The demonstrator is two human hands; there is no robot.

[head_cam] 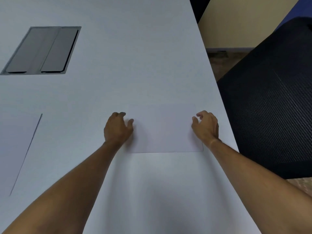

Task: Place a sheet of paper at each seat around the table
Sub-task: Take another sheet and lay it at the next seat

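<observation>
- Head view: white rectangular sheet of paper [166, 130] lies flat on the pale grey-white worktop [135, 65], near its right edge and in front of the black mesh office chair [270, 102] that stands just beside that edge.
- Left hand [117, 128] rests at the sheet's left edge, its fingers [121, 114] loosely curled and thumb apart; it grips nothing, though whether the fingertips touch the paper cannot be told.
- Right hand [206, 125] sits at the sheet's right edge, its fingers [200, 114] bent and parted, also closed on nothing.
- Both bare forearms reach in from the bottom of the frame.
- Second white sheet [15, 149] lies flat at the left side of the worktop, well apart from the hands, partly cut off by the frame.
- Grey rectangular metal cable hatch [42, 50], with two flaps, is set into the worktop at the far left.
</observation>
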